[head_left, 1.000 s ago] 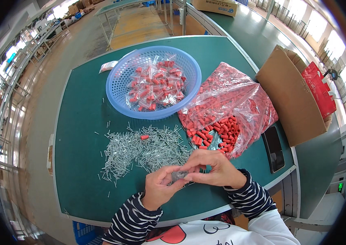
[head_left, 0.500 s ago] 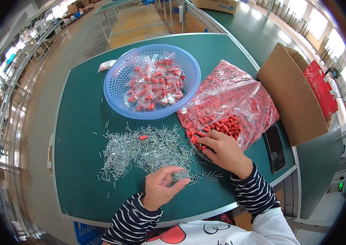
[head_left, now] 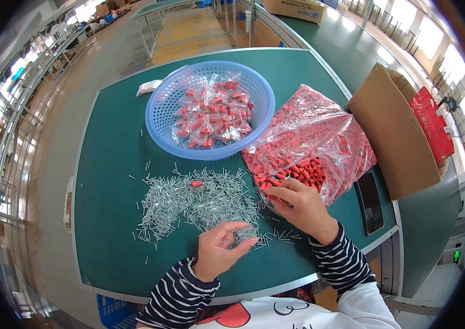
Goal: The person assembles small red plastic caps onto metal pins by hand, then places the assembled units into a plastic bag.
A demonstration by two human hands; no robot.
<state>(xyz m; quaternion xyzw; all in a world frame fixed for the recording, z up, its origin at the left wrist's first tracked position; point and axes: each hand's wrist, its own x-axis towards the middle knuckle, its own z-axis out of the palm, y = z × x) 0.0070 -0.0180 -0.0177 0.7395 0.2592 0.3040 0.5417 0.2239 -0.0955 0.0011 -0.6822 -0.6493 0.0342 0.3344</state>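
Our left grip (head_left: pixel 217 251) holds a bag (head_left: pixel 244 234) while our right grip (head_left: pixel 306 208), at red caps (head_left: pixel 311 172), should pick lightly, though whether it pinches we can't tell.

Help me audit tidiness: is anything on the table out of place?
A single red cap lies on the pile of silver fasteners, odd because the other loose red caps sit together at the open plastic bag.

Lighting was pretty bright tbh, with blown-out windows (head_left: pixel 430 36) on the right, shiny glare on the plastic bag (head_left: pixel 328 129), and fisheye bending near the black rim.
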